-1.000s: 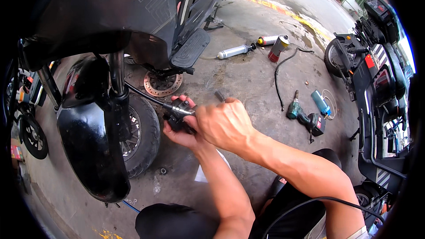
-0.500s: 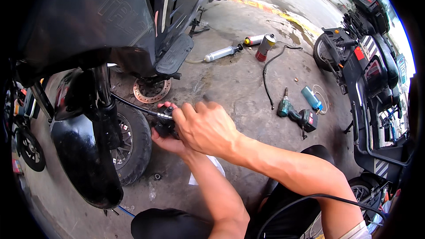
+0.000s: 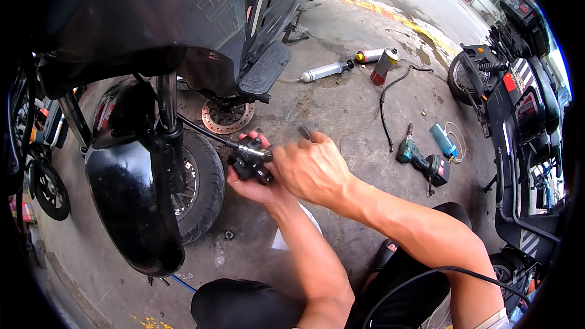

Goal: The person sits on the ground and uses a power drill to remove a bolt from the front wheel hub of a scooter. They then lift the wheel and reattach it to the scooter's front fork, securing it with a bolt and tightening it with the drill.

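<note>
My left hand [image 3: 259,191], palm up, cradles a black brake caliper [image 3: 242,163] beside the front wheel. A black brake hose [image 3: 207,134] runs from the fork side to a silver fitting on the caliper. Right against it, my right hand [image 3: 314,169] is closed, its fingers curled over and smeared a little by motion. A short dark blurred piece [image 3: 304,131] sticks up past those fingers; its kind cannot be made out. Just behind the caliper, a rusty brake disc [image 3: 226,117] shows under the vehicle's footboard [image 3: 266,68].
The black front fender [image 3: 131,207] and tyre [image 3: 211,189] stand at left. On the concrete lie a clear syringe [image 3: 323,72], spray cans [image 3: 384,67], a black hose [image 3: 382,106], a green cordless drill [image 3: 420,158] and a blue bottle [image 3: 443,140]. Another scooter [image 3: 518,103] stands at right.
My right hand has shifted slightly right off the caliper, so more of the caliper and its silver fitting shows. The whole view has swung, moving the scene rightward.
</note>
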The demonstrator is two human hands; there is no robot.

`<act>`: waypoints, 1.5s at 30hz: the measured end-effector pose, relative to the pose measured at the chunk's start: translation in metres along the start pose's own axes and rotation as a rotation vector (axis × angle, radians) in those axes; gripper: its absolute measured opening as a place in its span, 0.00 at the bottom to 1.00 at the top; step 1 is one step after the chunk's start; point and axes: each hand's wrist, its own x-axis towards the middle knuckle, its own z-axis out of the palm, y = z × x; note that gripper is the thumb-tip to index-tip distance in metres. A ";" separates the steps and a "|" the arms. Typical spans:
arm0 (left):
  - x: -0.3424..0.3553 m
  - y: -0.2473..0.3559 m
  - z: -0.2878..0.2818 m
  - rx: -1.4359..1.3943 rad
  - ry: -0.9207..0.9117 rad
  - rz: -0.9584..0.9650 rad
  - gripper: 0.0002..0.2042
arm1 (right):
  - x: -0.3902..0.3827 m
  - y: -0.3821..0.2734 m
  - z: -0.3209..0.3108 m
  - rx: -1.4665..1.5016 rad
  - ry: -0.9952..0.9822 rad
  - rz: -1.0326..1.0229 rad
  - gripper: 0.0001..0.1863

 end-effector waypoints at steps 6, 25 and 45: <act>-0.007 -0.002 0.006 -0.018 -0.039 -0.088 0.30 | 0.003 -0.002 -0.001 -0.037 0.149 -0.010 0.17; -0.002 0.003 -0.036 -0.157 -0.208 0.042 0.29 | 0.000 -0.001 -0.022 0.328 -0.335 0.185 0.30; -0.048 0.033 -0.011 -0.108 -0.029 -0.152 0.30 | -0.352 0.361 0.190 0.157 -0.330 1.058 0.41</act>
